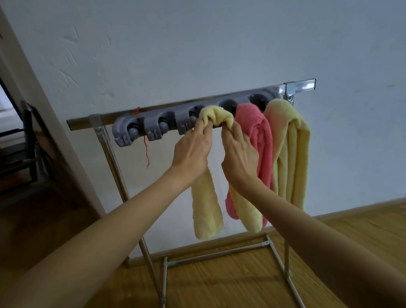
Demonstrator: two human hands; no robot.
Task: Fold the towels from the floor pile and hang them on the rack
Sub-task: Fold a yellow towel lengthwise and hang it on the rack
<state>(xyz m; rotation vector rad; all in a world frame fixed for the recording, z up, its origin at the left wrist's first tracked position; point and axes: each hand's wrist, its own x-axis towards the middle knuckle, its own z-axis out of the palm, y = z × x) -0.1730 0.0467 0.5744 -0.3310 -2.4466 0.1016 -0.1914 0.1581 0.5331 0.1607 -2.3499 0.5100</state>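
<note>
A metal rack [112, 163] stands against the wall, with a grey holder bar [144, 128] of several clips across its top. A pale yellow towel [206, 208] is draped over the bar at the third clip, both ends hanging down. My left hand [193, 152] pinches the towel's top fold on the left side. My right hand [241, 157] grips the same fold on the right. A pink towel [257, 133] hangs beside it, and a larger yellow towel [293, 149] hangs at the far right. The floor pile is out of view.
Two grey clips at the left of the bar hold nothing, and a red thread [146, 144] dangles between them. The rack's base tubes [217, 254] lie on the wooden floor. A dark chair [25, 157] stands in the doorway at left.
</note>
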